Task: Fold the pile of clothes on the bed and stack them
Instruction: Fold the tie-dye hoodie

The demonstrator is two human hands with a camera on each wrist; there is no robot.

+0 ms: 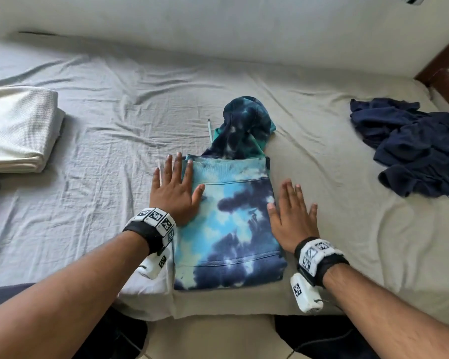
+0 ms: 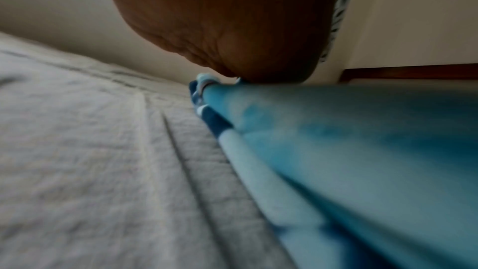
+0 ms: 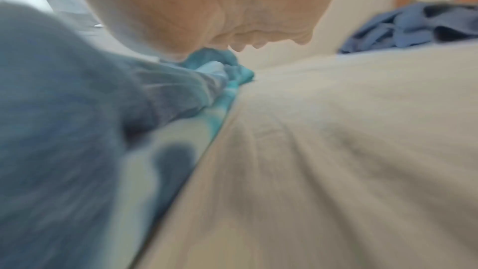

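Folded tie-dye hoodie (image 1: 228,224), centre frame on the bed (image 1: 88,141): my left hand (image 1: 175,193) flat, fingers straight, pressing its left edge; my right hand (image 1: 292,218) flat, fingers spread, against its right edge.

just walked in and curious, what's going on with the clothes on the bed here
A person is folding laundry on the bed. Both hands lie flat with straight fingers, the left hand and the right hand on either side of a tie-dye hoodie, which is folded into a rectangle with its hood still sticking out. A folded cream cloth lies to the left; a crumpled navy pile waits on the right.
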